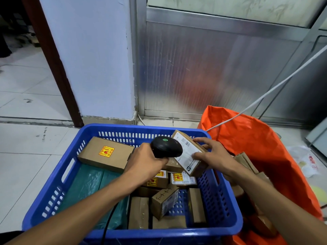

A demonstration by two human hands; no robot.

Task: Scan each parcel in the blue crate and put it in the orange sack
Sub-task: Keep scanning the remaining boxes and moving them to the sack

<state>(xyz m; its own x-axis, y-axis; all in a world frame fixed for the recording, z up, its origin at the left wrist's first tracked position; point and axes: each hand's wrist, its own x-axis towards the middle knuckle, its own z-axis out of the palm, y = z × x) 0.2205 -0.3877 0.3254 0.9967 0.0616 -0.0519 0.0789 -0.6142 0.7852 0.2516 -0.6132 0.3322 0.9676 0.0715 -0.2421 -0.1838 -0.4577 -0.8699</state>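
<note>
Gripping a black scanner (167,146), the left hand (145,162) aims it at the white label of a small cardboard parcel (190,152). Right hand (215,156) pinches that parcel, thumb on the label, fingers along the far edge, above the blue crate's (44,197) right wall. More parcels lie in the crate. Orange sack (256,138) stands open just right, boxes inside.

Left hand (145,161) grips scanner (166,146) over labelled parcel (190,153) held by right hand (215,156), above blue crate (53,195)
</note>
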